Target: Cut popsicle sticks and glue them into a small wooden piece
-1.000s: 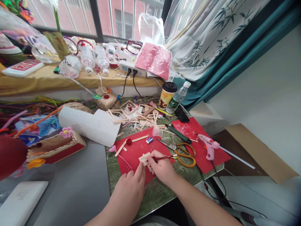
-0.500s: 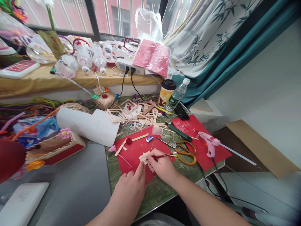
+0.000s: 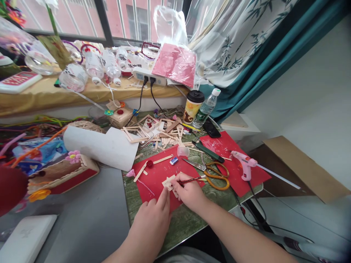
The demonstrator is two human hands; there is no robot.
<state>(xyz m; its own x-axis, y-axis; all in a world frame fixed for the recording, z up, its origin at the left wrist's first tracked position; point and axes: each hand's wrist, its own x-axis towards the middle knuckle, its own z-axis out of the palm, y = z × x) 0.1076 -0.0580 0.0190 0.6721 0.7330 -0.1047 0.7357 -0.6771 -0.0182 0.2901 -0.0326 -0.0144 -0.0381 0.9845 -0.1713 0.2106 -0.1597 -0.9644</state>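
Observation:
My right hand (image 3: 190, 190) is closed round a dark red pencil (image 3: 193, 179), its point low over a small, pale wooden piece (image 3: 166, 182) that looks built from craft sticks. The index finger of my left hand (image 3: 155, 215) presses on the near edge of that piece, the other fingers curled and the thumb hidden. Under both lies a red sheet (image 3: 159, 171). Near its top are a blue-and-white eraser (image 3: 173, 160), a small clear cup (image 3: 182, 151) and craft sticks (image 3: 140, 171) with a dark red rosette (image 3: 149, 164). Orange-handled scissors (image 3: 216, 175) rest to the right.
A pink glue gun (image 3: 245, 164) and a green utility knife (image 3: 208, 151) lie at the right. Loose craft sticks (image 3: 167, 138) pile up behind, near a water bottle (image 3: 205, 109) and a paper cup (image 3: 193, 107). A decorated stick box (image 3: 65, 173) stands at the left.
The view has shifted slightly. Both hands keep nearly the same place on the wooden piece, and the pencil's tilt looks almost unchanged.

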